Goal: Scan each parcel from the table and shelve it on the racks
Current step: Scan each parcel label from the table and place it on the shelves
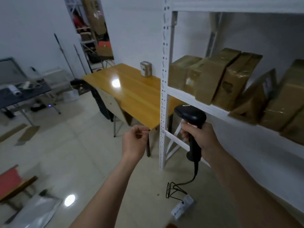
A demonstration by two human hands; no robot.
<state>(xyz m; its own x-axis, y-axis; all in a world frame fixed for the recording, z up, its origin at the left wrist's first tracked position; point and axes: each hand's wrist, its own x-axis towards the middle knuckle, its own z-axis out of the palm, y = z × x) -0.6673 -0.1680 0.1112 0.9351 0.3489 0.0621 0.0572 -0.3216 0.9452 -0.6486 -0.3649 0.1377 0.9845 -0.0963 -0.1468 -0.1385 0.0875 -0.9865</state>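
My right hand [198, 136] grips the handle of a black barcode scanner [191, 115], held upright in front of the white rack [163, 79]; its cable runs down to the floor. My left hand [134, 142] hangs in the air near the table's front corner, fingers loosely curled and holding nothing. One small taped parcel [145, 69] stands at the far side of the yellow wooden table [131, 91]. Several brown taped parcels [212, 78] stand in a row on the rack's middle shelf, some leaning.
A chair [113, 106] is tucked under the table's left side. A white power strip [182, 208] and coiled cable lie on the tiled floor by the rack's foot. A dark desk [19, 94] with equipment stands at left. Red-topped furniture [11, 180] sits at bottom left.
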